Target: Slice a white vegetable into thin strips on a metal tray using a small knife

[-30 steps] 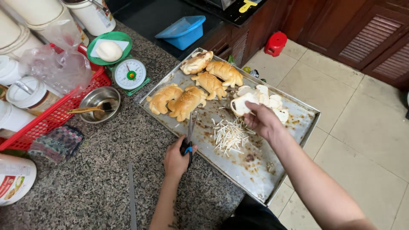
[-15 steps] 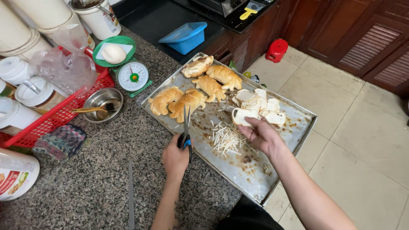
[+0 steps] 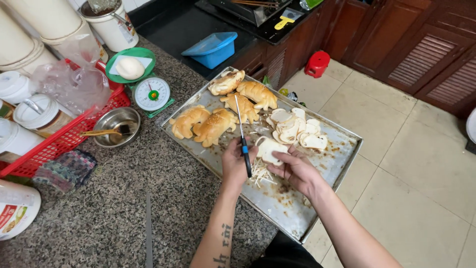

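White bottle (image 3: 17, 211): lower left on the granite counter, with a red, green and white label.
Plastic bag (image 3: 72, 82): clear, crumpled, in the red basket.
Scale dial (image 3: 152, 93): round, white, green-framed.

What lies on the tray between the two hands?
In the head view, a white bread slice and thin pale shreds lie between the left hand, holding scissors, and the right hand.

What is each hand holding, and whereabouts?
The left hand grips scissors by the blue-and-black handle, blades pointing away. The right hand holds a white slice by its near edge, over the tray.
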